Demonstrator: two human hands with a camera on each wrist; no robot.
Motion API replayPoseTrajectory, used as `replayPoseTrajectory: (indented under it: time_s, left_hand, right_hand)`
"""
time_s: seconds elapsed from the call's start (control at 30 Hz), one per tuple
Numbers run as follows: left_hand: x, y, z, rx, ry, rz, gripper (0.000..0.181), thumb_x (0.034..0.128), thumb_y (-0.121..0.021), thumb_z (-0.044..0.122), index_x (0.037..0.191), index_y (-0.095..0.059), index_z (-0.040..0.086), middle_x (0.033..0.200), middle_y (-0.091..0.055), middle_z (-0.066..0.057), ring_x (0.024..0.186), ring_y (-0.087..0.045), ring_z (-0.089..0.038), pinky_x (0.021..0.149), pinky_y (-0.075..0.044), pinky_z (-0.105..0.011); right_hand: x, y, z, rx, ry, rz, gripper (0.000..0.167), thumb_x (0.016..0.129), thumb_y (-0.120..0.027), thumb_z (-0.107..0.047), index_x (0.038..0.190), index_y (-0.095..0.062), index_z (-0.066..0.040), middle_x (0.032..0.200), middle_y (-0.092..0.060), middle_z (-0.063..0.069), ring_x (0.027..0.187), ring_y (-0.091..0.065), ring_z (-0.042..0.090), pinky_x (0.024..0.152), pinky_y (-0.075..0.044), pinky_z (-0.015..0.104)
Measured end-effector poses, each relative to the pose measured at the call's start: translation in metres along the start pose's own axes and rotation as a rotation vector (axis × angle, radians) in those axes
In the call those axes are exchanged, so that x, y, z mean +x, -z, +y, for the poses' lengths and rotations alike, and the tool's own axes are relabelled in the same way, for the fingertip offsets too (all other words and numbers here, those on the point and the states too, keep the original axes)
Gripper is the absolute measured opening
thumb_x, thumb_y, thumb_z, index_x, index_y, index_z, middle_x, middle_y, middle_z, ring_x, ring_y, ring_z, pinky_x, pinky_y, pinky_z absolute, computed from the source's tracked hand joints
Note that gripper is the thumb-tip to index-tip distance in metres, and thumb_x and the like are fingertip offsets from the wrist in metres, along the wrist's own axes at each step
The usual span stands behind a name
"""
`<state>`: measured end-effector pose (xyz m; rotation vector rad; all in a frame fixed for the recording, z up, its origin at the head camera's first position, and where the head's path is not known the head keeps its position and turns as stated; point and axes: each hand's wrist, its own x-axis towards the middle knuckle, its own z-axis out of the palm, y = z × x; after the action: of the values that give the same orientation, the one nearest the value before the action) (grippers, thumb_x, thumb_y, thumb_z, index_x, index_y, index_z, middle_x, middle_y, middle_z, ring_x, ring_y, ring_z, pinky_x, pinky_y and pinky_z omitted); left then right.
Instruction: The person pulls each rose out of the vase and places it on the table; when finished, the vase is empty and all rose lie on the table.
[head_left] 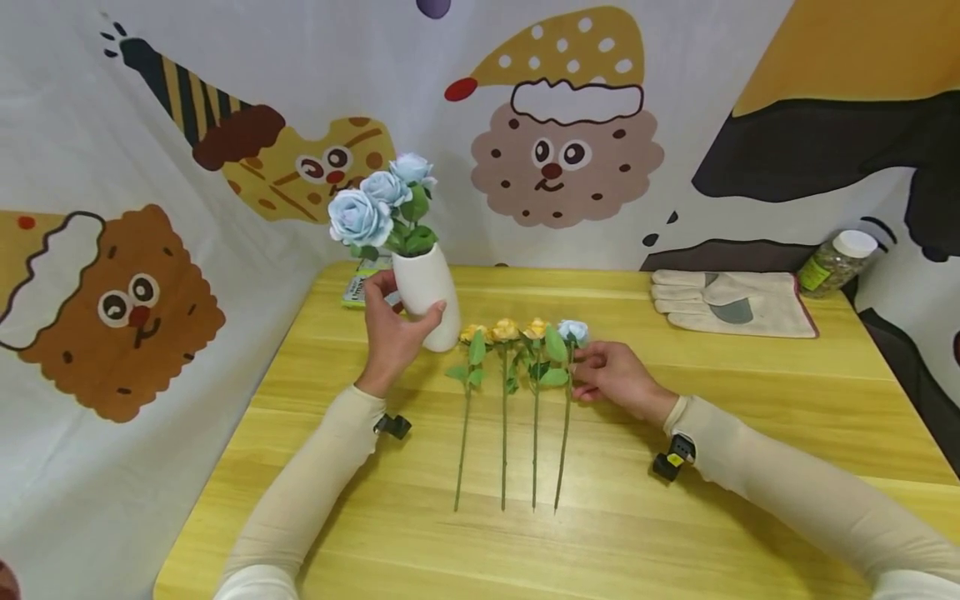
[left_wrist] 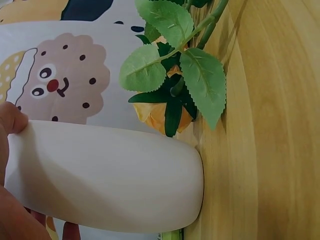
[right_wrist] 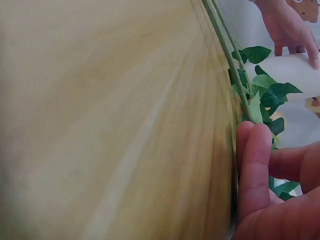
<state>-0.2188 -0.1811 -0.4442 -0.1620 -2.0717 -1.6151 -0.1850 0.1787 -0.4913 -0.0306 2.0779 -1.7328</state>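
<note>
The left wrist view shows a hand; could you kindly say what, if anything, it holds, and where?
The left hand holds the smooth white vase by the sides of its body.

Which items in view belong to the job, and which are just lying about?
Job, by the look of it:
- white vase
- blue roses in it
- loose blue rose
- three yellow roses

Lying about:
- work glove, maybe a pair
- lidded jar
- partly hidden pack

My left arm [head_left: 311,483] and right arm [head_left: 795,492] both reach forward, slanting in toward each other. My left hand [head_left: 393,337] is a bit further out, thumb spread wide from curved fingers, gripping. My right hand [head_left: 621,381]'s turned inward, fingers bent, tips kinda pinching.
</note>
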Motion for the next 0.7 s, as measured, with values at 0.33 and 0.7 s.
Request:
replayPoseTrajectory:
  time_s: [0.33, 0.7]
  left_hand:
    - [0.0, 0.0, -0.002, 0.016, -0.014, -0.001, 0.08, 0.0792, -0.091, 0.019, 0.14, -0.042, 0.001, 0.134, -0.05, -0.019, 0.123, -0.051, -0.027, 0.102, -0.051, -0.057]
    - [-0.001, -0.001, -0.001, 0.004, -0.02, 0.005, 0.079, 0.0797, -0.092, 0.016, 0.138, -0.042, 0.001, 0.132, -0.05, -0.019, 0.123, -0.051, -0.027, 0.103, -0.051, -0.054]
  right_hand:
    - [-0.004, 0.002, -0.003, -0.035, 0.011, 0.012, 0.048, 0.102, -0.068, -0.007, 0.14, -0.05, 0.016, 0.108, -0.073, 0.026, 0.074, -0.077, 0.023, 0.069, -0.066, 0.035]
    - [-0.012, 0.002, -0.024, -0.152, 0.074, 0.067, 0.032, 0.099, -0.073, -0.016, 0.122, -0.066, 0.005, 0.102, -0.077, 0.023, 0.078, -0.077, 0.026, 0.07, -0.066, 0.04]
